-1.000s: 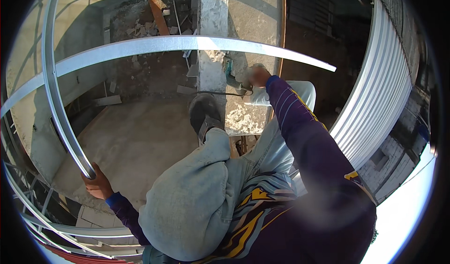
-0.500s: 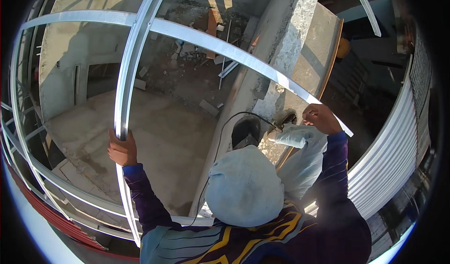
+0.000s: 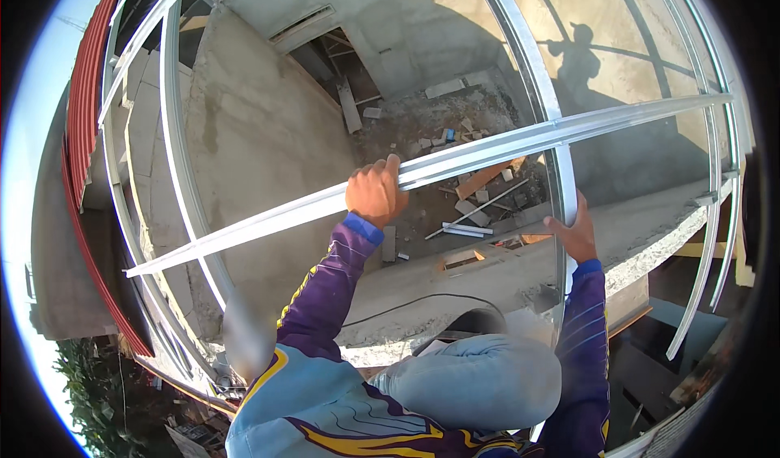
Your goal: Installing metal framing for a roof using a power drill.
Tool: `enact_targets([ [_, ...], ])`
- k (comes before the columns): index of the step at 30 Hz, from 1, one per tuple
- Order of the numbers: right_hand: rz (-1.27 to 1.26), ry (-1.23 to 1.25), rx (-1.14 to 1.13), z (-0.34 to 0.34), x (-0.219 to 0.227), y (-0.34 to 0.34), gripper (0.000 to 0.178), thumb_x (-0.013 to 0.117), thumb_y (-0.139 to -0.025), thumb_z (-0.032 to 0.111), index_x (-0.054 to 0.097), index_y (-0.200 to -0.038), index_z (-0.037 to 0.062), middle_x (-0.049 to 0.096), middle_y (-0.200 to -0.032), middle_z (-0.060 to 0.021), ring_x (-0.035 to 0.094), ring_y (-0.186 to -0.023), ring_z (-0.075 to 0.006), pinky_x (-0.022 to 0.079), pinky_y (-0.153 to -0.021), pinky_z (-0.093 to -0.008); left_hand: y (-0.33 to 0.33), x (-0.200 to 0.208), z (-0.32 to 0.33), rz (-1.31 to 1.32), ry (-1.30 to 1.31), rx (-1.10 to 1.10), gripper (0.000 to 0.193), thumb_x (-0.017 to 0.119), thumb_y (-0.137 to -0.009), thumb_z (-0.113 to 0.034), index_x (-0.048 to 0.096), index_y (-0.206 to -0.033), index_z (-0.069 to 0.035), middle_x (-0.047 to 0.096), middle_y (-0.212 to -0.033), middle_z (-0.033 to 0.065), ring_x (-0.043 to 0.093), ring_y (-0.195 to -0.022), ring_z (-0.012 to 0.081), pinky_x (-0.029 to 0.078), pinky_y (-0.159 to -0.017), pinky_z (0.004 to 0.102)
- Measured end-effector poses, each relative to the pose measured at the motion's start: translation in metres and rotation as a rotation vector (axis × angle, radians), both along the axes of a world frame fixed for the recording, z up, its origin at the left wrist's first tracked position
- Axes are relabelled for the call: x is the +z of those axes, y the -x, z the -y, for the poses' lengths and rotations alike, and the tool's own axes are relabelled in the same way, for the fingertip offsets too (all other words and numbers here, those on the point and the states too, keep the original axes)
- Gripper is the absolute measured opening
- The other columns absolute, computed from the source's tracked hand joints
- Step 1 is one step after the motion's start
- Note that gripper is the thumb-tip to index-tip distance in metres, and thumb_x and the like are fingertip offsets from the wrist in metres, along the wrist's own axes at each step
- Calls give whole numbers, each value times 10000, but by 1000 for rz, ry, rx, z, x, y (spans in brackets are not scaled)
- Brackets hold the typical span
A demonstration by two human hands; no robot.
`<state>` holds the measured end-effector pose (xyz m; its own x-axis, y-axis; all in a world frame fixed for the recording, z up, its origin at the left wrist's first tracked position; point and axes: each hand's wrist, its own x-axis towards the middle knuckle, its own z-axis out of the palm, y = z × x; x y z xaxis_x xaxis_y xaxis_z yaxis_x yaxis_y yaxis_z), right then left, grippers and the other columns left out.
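Note:
A long silvery metal channel [image 3: 479, 153] runs slantwise across the view, from the left to the far right. My left hand [image 3: 376, 191] is closed around it near the middle. At the right, this channel lies across a second metal beam [image 3: 532, 60], which extends from the top toward my knee. Just below the crossing, my right hand [image 3: 575, 232] wraps the second beam, thumb on one side and fingers on the other. Both arms wear purple sleeves. My bent knee in pale trousers [image 3: 479, 377] hides the beam's lower end.
Beneath the frame lies a room with rubble [image 3: 479, 194] and loose boards on its floor. A rough concrete wall top [image 3: 634, 271] passes below my hands, with a dark cable [image 3: 431, 297] on it. More metal beams [image 3: 175, 125] stand left; red corrugated sheeting [image 3: 93, 92] lies beyond.
The view has swung round, so the channel now runs crosswise. My left hand still grips it. My right hand has moved from near the second beam's end to grip it close to the crossing.

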<state>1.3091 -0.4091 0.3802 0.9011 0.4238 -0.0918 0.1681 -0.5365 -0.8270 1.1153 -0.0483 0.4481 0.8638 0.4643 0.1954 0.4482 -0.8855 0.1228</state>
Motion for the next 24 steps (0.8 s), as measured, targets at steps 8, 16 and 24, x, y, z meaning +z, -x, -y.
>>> enact_targets([
  [8,-212,104,0,5,-19,-30,228,736,-697,99,669,-892,2,658,-798,-37,614,-728,-168,477,-687,-338,-5,-14,0,139,-38,-28,309,734,-681,-174,588,-934,-70,664,-787,99,688,-745,316,547,-680,425],
  [16,-143,63,34,7,-29,-32,308,734,-714,98,670,-987,-29,696,-870,-85,646,-791,-201,491,-765,-337,2,-19,-1,84,-7,-32,406,747,-686,-204,615,-1040,-55,696,-854,127,705,-780,308,548,-707,421],
  [24,-158,51,-11,11,-21,-23,314,745,-722,99,675,-1001,-28,703,-898,-84,649,-796,-193,494,-767,-336,-5,-20,2,82,-14,-48,378,715,-669,-179,613,-1017,-71,686,-816,116,694,-762,319,543,-710,432],
])
